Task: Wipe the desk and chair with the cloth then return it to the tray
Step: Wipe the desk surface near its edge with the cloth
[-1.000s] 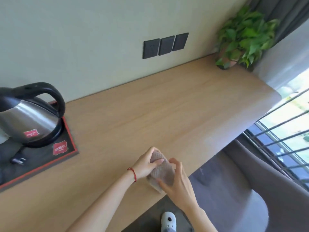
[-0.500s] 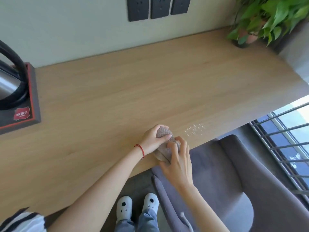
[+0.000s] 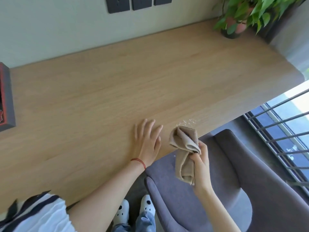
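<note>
A beige cloth (image 3: 184,144), folded and bunched, hangs from my right hand (image 3: 201,164) just past the front edge of the wooden desk (image 3: 100,91), above the grey chair (image 3: 234,181). My left hand (image 3: 147,141) lies flat on the desk with its fingers spread, a little left of the cloth and apart from it. A patch of small white crumbs or droplets (image 3: 188,122) sits on the desk just beyond the cloth's top. The black tray with a red border (image 3: 6,99) shows only its right edge at the far left.
A potted green plant (image 3: 242,17) stands at the desk's back right corner. Dark wall sockets (image 3: 138,3) sit above the desk. A railed window (image 3: 284,131) is to the right of the chair. My white shoes (image 3: 133,211) are on the floor below.
Both hands held the bunched cloth together before. Now my left hand has let go and rests flat on the desk, while my right hand holds the cloth, partly unfolded.
</note>
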